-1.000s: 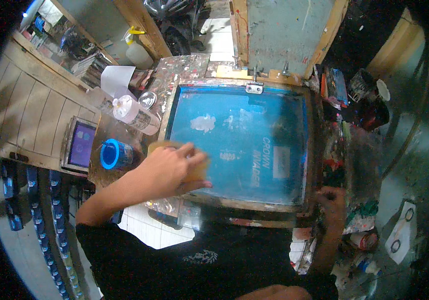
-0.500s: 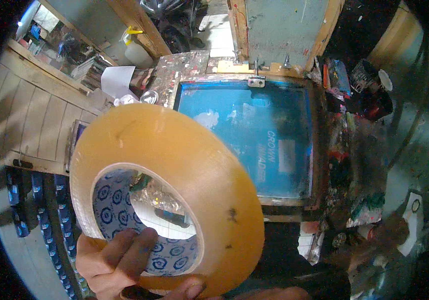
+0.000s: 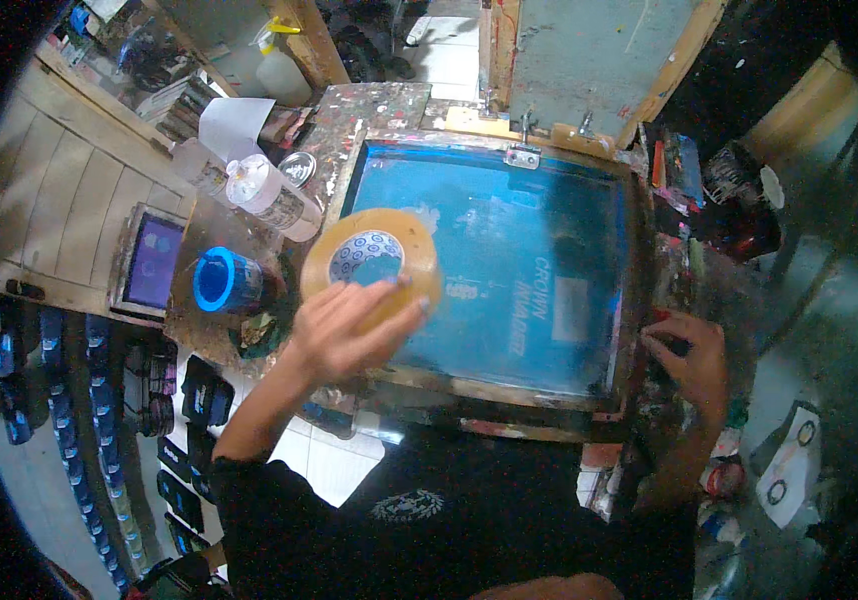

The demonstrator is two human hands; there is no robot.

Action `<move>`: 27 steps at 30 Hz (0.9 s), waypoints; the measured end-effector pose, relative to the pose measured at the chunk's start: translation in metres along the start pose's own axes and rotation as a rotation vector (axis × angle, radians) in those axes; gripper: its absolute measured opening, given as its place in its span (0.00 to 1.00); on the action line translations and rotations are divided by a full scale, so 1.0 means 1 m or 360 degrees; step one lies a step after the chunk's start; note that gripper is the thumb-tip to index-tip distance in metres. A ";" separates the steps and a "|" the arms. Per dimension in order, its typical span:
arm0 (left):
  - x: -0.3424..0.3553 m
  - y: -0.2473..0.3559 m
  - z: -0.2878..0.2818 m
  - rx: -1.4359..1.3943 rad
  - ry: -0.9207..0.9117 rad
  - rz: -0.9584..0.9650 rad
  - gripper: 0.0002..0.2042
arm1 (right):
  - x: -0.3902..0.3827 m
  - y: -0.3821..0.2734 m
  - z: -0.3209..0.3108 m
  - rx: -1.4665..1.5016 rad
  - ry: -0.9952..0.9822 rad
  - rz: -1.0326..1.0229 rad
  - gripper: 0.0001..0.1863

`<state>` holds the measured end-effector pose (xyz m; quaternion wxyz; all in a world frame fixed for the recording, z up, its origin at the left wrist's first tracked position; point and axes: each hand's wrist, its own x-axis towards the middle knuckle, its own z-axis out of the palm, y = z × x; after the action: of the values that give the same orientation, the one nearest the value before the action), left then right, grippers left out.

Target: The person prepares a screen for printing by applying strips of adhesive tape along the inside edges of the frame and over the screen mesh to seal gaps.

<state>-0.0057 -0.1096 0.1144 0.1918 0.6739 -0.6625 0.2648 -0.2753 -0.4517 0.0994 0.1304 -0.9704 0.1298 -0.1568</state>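
Note:
My left hand [image 3: 354, 330] grips a big roll of yellowish clear packing tape [image 3: 404, 232] with a patterned white-and-blue core. It is over the left part of a blue screen-printing screen [image 3: 489, 250], whose wooden frame lies on the bench. At the frame's right edge is my right hand [image 3: 691, 362], its thumb and fingertips drawn together. Whatever they pinch, if anything, is too small to make out. A metal hinge clamp [image 3: 523, 155] sits at the screen's far edge.
Left of the screen stand a blue cup [image 3: 227, 280] and a clear plastic bottle [image 3: 274, 195]. A spray bottle [image 3: 284, 75] with a yellow head is farther back. A small purple screen [image 3: 154, 258] leans at the far left. Dark containers [image 3: 739, 185] crowd the right side.
The tape roll has gone from close in front of the view to above the screen's left side, farther off. My right hand has come to the frame's right edge.

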 end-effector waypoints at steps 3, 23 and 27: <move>-0.046 -0.019 0.078 0.0014 0.0025 -0.0116 0.16 | 0.025 -0.013 -0.012 0.0260 -0.0231 0.0231 0.09; 0.051 0.026 0.121 -0.0824 0.0138 -0.0641 0.33 | 0.136 -0.066 -0.005 0.0479 -0.0183 -0.0390 0.07; 0.074 -0.005 0.156 -0.1742 -0.0520 -0.0644 0.22 | 0.162 -0.049 0.004 0.0574 -0.0217 -0.0386 0.07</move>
<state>0.0138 -0.2635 0.0376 0.4528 0.6220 -0.5821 -0.2631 -0.1153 -0.4520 0.1541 0.2904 -0.9482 -0.0272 -0.1261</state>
